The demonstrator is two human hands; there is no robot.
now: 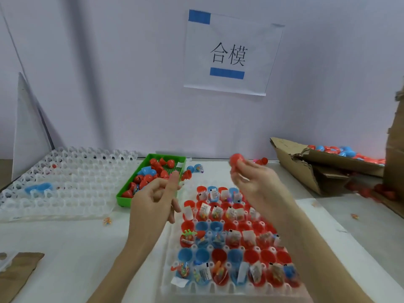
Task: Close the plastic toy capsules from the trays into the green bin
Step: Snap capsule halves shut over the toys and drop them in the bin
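Now, head view: we look down at our two bare hands above a white table (76, 248).
Right hand: our right hand (251, 180) is raised over the far end of the filled tray, its fingers curled round a red capsule (237, 160) that sticks out above the fingertips.
Left hand: our left hand (153, 200) hangs between the green bin and the filled tray, fingers loosely bent, thumb up, with nothing in it.
Filled tray: a clear tray (218, 288) lies in front of us under our right forearm, its cups holding open red and blue capsule halves (219, 254), many with small bagged toys in them.
Green bin: the green bin (124, 199) sits past our left hand, beside the filled tray's far left corner, holding a heap of mostly red capsules (153, 169) with a blue one or two among them.
Empty trays: a stack of clear trays (65, 182) lies left of the bin, one blue piece (38, 188) resting on it.
Cardboard box: a torn cardboard box (317, 171) at the far right holds more red and blue capsule pieces.
Wall sign: a paper sign (229, 53) is taped to the wall with blue tape.
Loose capsules: a few red and blue capsules (190, 171) lie on the table just right of the bin.
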